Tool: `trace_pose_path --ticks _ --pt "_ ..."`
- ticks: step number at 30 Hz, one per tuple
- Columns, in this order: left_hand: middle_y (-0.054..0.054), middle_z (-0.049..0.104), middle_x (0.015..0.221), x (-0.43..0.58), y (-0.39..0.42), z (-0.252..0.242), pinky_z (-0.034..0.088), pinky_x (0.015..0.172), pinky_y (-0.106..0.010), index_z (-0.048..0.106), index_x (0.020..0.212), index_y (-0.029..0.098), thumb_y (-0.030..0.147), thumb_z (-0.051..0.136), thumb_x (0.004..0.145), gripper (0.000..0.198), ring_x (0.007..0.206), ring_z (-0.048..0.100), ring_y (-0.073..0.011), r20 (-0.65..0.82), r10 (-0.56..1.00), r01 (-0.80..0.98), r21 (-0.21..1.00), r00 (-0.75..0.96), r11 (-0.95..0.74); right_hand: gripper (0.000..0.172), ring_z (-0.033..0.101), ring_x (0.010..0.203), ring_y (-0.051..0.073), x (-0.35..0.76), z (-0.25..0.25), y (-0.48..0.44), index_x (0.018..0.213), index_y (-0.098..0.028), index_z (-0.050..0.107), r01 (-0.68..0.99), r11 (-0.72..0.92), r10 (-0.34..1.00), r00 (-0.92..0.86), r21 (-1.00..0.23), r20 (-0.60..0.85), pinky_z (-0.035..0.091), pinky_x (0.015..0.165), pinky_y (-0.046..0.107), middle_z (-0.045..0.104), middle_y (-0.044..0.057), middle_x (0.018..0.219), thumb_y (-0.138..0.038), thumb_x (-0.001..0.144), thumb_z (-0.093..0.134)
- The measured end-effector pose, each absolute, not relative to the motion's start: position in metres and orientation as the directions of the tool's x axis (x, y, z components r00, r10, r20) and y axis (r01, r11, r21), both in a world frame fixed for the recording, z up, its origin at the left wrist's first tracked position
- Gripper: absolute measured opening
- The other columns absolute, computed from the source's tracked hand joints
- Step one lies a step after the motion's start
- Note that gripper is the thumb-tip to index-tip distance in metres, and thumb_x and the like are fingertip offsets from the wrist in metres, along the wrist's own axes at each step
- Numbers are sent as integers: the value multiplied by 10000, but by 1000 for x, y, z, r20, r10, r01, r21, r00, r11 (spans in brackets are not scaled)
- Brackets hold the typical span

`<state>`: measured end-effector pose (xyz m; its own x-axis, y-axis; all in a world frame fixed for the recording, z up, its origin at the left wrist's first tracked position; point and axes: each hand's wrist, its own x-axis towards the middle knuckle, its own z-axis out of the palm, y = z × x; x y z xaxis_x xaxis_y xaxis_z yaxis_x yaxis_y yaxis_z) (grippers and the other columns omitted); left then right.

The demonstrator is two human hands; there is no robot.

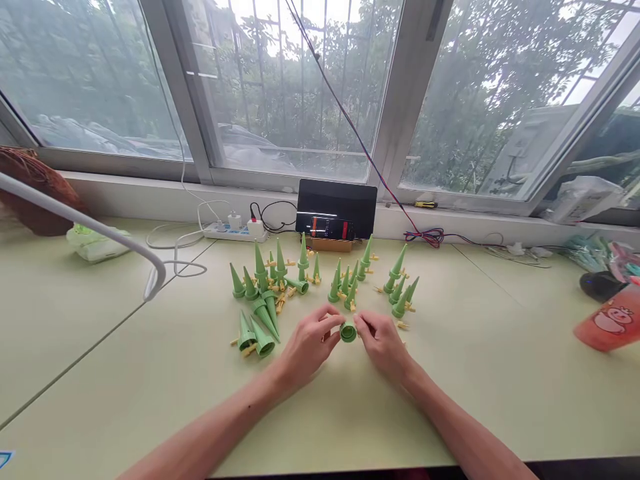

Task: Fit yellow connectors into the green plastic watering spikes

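"Where is the green piece (349,333)?"

"Between the two hands' fingertips, hollow round end facing the viewer; the left hand (314,337) grips it by thumb and forefinger."

"And the right hand (383,340)?"

"Fingers curled in, just beside it (whether they pinch anything, I cannot tell). Green cones (351,294) stand just beyond the fingertips."

Bright daylight through windows (295,87); sky (345,8) washed out; soft shadows on tabletop (490,380); edges stretched.

surface (500,387): kinda pale yellow-green
middle: whole bunch of green cones (265,316), yellow bits (281,305)
back: power strip (216,231), messy wires (425,236)
right: red cup (606,327)
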<state>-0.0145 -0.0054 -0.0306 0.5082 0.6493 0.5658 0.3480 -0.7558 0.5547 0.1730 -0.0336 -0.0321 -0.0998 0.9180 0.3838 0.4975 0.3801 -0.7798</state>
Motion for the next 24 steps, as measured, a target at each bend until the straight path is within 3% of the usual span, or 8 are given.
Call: trace_pose_path --ticks 4,7,10,14,17,24 --pt "-17 612 999 -11 -7 -24 453 588 -199 645 1011 216 142 560 884 170 578 515 -60 501 751 360 668 429 -651 373 270 545 110 171 -30 -35 666 -212 324 497 393 911 -99 -773 400 233 525 273 300 -56 588 -344 1002 417" --pt "-5 628 912 -10 -6 -18 443 557 -201 622 911 192 251 573 903 77 555 521 -70 457 834 377 747 308 -548 372 273 547 111 171 -29 -36 669 -212 328 500 402 904 -85 -767 419 236 528 272 301 -57 591 -341 1006 418" --pt "16 598 690 -10 -4 -14 375 461 -204 588 745 173 430 538 931 321 464 474 -79 302 917 325 867 262 -378 374 275 553 113 171 -28 -37 671 -212 325 501 414 898 -88 -760 431 239 534 272 301 -55 598 -341 1010 417" --pt "43 415 402 -9 -5 -12 333 429 -217 507 514 166 600 460 929 602 365 420 -91 75 929 304 933 363 -194 367 293 565 118 171 -27 -37 677 -210 357 504 423 896 -111 -753 429 254 546 272 329 -48 608 -342 1015 409" --pt "59 378 364 -8 -7 -13 322 432 -213 510 545 168 642 484 898 592 352 419 -95 16 893 302 938 449 -169 372 303 575 121 171 -28 -37 672 -209 358 504 429 895 -125 -749 428 261 553 273 344 -44 614 -345 1015 406" --pt "54 447 451 -9 -9 -13 264 366 -206 547 691 170 675 485 876 541 361 391 -94 -50 866 285 952 498 -109 367 309 579 118 172 -31 -36 672 -209 332 490 429 899 -151 -759 411 259 551 269 344 -43 614 -332 1008 414"
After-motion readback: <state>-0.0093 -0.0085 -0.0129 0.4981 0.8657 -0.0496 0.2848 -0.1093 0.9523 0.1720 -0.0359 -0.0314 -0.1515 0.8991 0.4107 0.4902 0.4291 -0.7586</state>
